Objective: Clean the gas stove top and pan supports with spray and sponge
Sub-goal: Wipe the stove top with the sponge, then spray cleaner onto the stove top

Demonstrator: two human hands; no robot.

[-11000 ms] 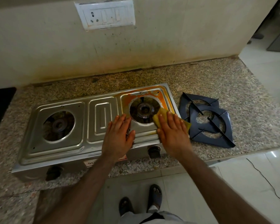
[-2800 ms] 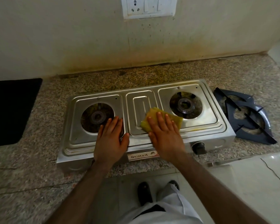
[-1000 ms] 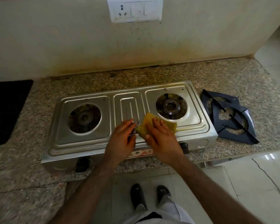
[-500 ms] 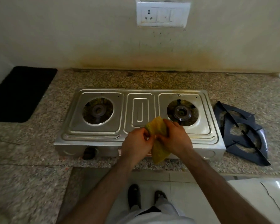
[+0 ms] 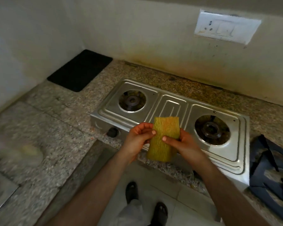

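A yellow sponge (image 5: 163, 139) is held upright in front of the steel two-burner gas stove (image 5: 173, 110). My left hand (image 5: 138, 138) pinches its left edge and my right hand (image 5: 180, 142) pinches its right edge, thumbs on the near face. The sponge hangs over the stove's front edge, above the counter edge. Both burners are bare. Two dark pan supports (image 5: 273, 170) lie stacked on the counter to the right of the stove. No spray bottle shows.
A speckled granite counter (image 5: 55, 121) runs along a stained wall and turns at the left corner. A black mat (image 5: 80, 69) lies at the back left. A blurred pale object (image 5: 29, 150) sits at the left. A switch plate (image 5: 225, 28) is on the wall.
The sponge left the stove top and now stands upright between both hands, which hold it by its edges. The view has swung left, showing more of the left counter.
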